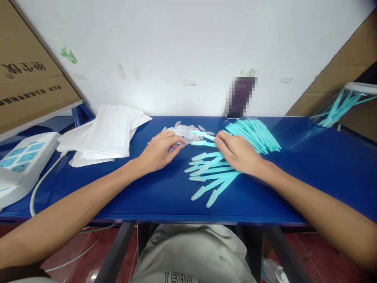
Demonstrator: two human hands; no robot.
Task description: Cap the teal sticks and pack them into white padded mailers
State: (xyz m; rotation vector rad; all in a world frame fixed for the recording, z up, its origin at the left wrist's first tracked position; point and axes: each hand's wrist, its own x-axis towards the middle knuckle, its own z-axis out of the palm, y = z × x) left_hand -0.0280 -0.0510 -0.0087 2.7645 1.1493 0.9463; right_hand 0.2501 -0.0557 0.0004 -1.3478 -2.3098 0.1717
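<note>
In my right hand [240,153] is a turquoise eyebrow razor [203,135], pinched between thumb and fingers, with its blade end pointing left. My left hand [161,151] has its thumb and fingertips drawn together at the edge of a heap of small translucent blade caps [188,130]. Whatever sits between those fingertips is too small to make out. Just below the held razor, another razor [203,144] reaches left from under my right hand. Several more razors [210,179] lie fanned out beneath my right wrist, their blade ends toward the left.
A dense pile of turquoise razors [255,135] lies behind my right hand. White padded envelopes [108,133] are stacked at left, beside a white power strip [32,161] with a cable. A phone [240,96] leans on the wall. A clear tub [347,104] with turquoise sticks stands far right.
</note>
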